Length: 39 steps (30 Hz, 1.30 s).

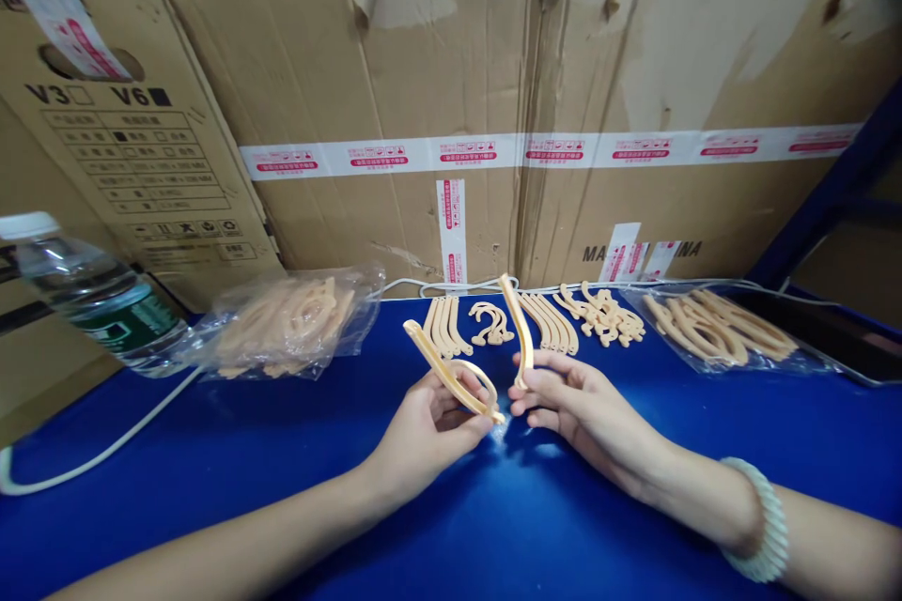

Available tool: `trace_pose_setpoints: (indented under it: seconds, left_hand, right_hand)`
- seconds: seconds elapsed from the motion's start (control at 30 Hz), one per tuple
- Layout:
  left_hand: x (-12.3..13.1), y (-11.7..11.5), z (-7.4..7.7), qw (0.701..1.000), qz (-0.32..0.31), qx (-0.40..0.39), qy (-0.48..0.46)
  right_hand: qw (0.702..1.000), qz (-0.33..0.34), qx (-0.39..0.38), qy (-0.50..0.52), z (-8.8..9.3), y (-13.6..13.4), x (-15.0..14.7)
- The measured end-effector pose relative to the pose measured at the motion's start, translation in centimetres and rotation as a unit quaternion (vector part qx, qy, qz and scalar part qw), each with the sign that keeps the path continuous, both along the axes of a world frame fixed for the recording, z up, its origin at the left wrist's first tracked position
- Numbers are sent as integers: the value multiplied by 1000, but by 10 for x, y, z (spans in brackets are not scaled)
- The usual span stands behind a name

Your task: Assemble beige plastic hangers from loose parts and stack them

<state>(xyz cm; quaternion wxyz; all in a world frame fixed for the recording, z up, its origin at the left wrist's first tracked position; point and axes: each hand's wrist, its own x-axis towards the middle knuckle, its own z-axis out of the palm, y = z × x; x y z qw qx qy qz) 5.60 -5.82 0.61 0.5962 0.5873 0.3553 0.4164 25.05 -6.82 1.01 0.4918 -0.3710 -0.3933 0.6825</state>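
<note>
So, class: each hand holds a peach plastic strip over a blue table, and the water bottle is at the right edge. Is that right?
No. The head view shows the water bottle at the left edge, not the right. The rest holds: the left hand grips the left-hand strip and the right hand the right-hand strip, both peach plastic, over the blue table.

— Where are the 2 bags?
— On the table [493, 526]: left bag [288, 324] between the bottle [91, 296] and the loose pieces [550, 319], right bag [711, 329] to the right of them.
— Behind?
— Cartons [451, 66] along the back edge; a cable [405, 283] lies at their foot, behind the pieces.
</note>
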Motion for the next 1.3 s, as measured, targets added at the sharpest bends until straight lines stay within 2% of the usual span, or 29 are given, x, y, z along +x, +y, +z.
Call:
trace_pose_setpoints:
  seconds: [0.17, 0.3, 0.47, 0.77, 1.03, 1.3]
  left_hand:
    - [0, 0, 0, 1000, -3, -4, 10]
    - [0, 1, -2, 1000, -8, -3, 5]
    - [0, -1, -1, 1000, -23, -19, -6]
    - [0, -2, 0, 1000, -5, -15, 21]
    - [-1, -4, -1, 999, 16, -23, 32]
    - [0, -4, -2, 999, 30, -13, 15]
  right_hand:
    - [999, 36, 25, -22, -5, 2, 0]
    - [990, 90, 71, -81, -10, 6, 3]
    - [979, 124, 104, -127, -8, 6, 3]
    - [973, 113, 127, -154, -5, 5, 2]
    - [978, 63, 117, -162, -4, -3, -2]
    - [972, 40, 143, -182, -8, -8, -6]
